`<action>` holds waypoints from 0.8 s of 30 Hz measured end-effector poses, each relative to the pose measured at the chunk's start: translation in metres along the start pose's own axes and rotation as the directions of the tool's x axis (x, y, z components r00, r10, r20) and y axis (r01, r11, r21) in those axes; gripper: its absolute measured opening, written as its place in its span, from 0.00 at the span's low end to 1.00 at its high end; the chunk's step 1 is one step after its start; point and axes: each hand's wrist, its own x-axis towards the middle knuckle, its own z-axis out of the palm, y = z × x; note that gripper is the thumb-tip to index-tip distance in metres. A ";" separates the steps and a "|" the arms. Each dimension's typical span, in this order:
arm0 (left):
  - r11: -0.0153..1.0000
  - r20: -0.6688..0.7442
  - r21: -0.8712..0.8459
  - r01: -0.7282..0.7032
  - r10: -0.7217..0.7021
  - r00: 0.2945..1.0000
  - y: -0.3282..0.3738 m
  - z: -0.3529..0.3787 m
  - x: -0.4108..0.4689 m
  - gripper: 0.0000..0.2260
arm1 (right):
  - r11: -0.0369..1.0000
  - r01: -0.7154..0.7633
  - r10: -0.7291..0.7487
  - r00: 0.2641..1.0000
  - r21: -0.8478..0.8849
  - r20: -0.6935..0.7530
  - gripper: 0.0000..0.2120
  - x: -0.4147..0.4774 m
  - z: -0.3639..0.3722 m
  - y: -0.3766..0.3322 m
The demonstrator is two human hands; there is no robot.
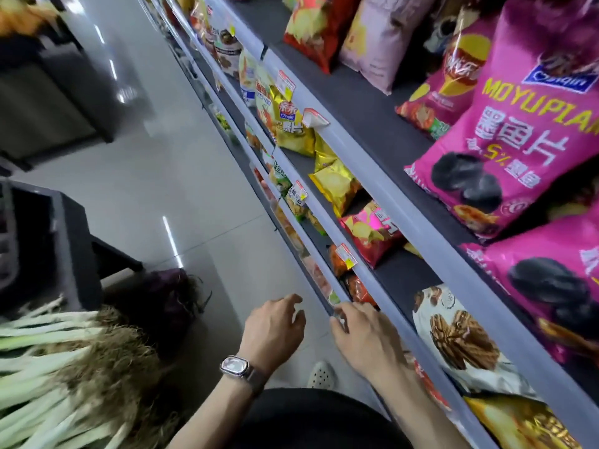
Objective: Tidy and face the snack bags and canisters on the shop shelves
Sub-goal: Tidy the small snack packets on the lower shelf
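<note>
Two hands are seen from the head: the left hand (pixel 275 328) is held loose and empty; whether the right hand (pixel 366 335) is pinched on the shelf rail (pixel 316 257) cannot be told. Beyond that grip, snack bags (pixel 337 186) are seen slumped; most facing is judged undone.

We see a magenta bag (pixel 505 131) with yellow lettering, white characters and black crisps printed on it; a second magenta bag (pixel 551 280) carries the same print. The walnut bag (pixel 453 328) is white with brown nuts. The foil bags (pixel 337 183) are gold and yellow, the small bag (pixel 372 231) red and pink with yellow crisps. The shelf rails (pixel 372 176) are pale lilac-grey, the price tags (pixel 346 255) white, red and yellow, the spring onions (pixel 48 351) whitish-green with tan roots
</note>
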 end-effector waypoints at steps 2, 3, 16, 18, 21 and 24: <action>1.000 -0.019 -0.015 0.019 -0.019 1.000 0.001 -0.010 0.008 0.17 | 1.000 0.031 -0.031 0.999 0.005 0.021 0.16 0.016 -0.008 -0.008; 0.999 -0.030 -0.022 0.027 -0.028 0.999 0.001 -0.015 0.011 0.17 | 0.999 0.045 -0.045 0.999 0.005 0.029 0.16 0.023 -0.012 -0.013; 0.993 -0.193 -0.109 -0.049 0.027 0.981 -0.042 -0.126 0.106 0.16 | 0.995 0.086 -0.089 0.994 -0.050 -0.057 0.16 0.142 -0.047 -0.117; 0.993 -0.189 -0.108 -0.044 0.023 0.982 -0.063 -0.145 0.124 0.16 | 0.994 0.072 -0.076 0.996 -0.079 -0.051 0.15 0.156 -0.048 -0.141; 0.995 -0.170 -0.098 -0.033 0.016 0.985 -0.098 -0.171 0.150 0.17 | 0.994 0.052 -0.057 0.997 -0.096 -0.050 0.14 0.175 -0.045 -0.176; 0.997 -0.140 -0.079 -0.019 0.008 0.990 -0.130 -0.193 0.175 0.18 | 0.996 0.036 -0.039 0.999 -0.082 -0.036 0.15 0.193 -0.041 -0.207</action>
